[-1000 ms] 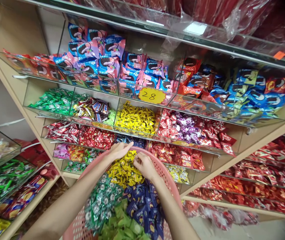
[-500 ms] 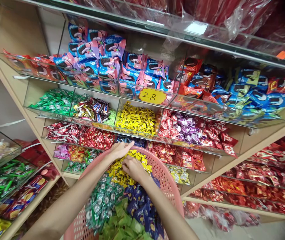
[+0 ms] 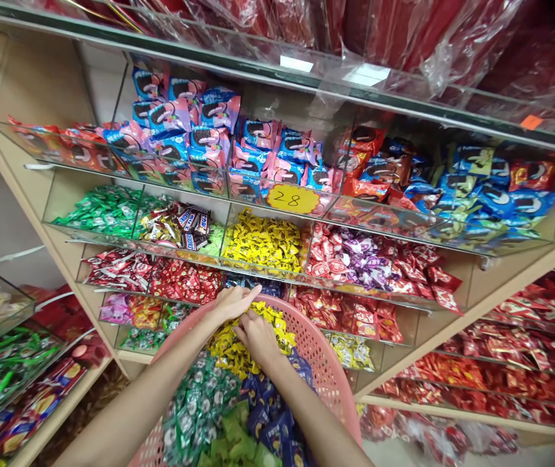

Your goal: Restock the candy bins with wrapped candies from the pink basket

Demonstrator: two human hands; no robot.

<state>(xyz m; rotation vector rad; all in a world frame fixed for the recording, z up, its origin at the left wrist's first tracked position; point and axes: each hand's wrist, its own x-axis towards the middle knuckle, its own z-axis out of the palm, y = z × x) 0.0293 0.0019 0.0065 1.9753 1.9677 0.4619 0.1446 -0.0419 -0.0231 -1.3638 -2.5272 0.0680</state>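
yellow-wrapped candies (image 3: 231, 350), heaped toward the far side of the pink basket (image 3: 339, 371), are best handled lightly, the left hand (image 3: 233, 303) being held open, fingers extended, by the rim, the right hand (image 3: 260, 337) loosely curled over them, its grip, if any, hidden.

Your head camera looks forward and steeply down from above your forearms, which enter along the bottom edge. It sits close to the pink basket (image 3: 332, 363), whose near side runs out of frame. The shelving (image 3: 36, 227) stands beyond, facing you; its ledges slope down rightward, so your view registers as tilted.
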